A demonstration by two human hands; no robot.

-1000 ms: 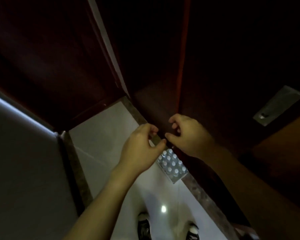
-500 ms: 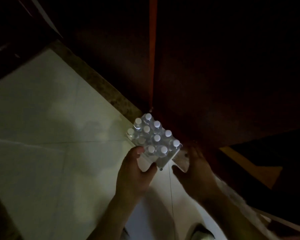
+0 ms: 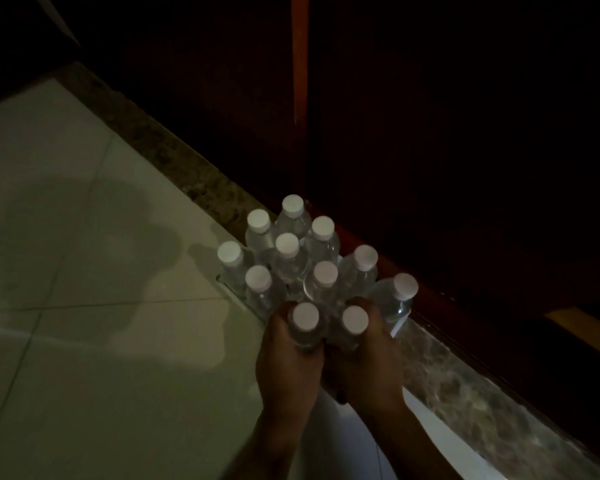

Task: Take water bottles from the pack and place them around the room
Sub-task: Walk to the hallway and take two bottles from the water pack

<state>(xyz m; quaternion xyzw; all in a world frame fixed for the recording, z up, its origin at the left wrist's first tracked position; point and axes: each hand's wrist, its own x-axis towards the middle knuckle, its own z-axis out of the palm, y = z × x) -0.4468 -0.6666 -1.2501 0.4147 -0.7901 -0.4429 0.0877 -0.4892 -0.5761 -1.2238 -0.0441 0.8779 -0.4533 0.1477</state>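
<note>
Hands first: your left hand [image 3: 288, 358] is gripping the near-left bottle [image 3: 303, 322], your right hand [image 3: 368, 362] the neighbouring bottle [image 3: 354, 323], both sitting in the pack [image 3: 302, 265] on the tiled floor [image 3: 101, 254] beside the dark cabinet [image 3: 430, 150]. You are starting removal; next, I judge, pull them straight upward.

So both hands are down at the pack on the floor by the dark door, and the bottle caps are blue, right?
Not quite: the head view shows white caps, not blue. The rest holds: the left hand and right hand each grip a bottle in the pack on the tiled floor, beside the dark door.
</note>
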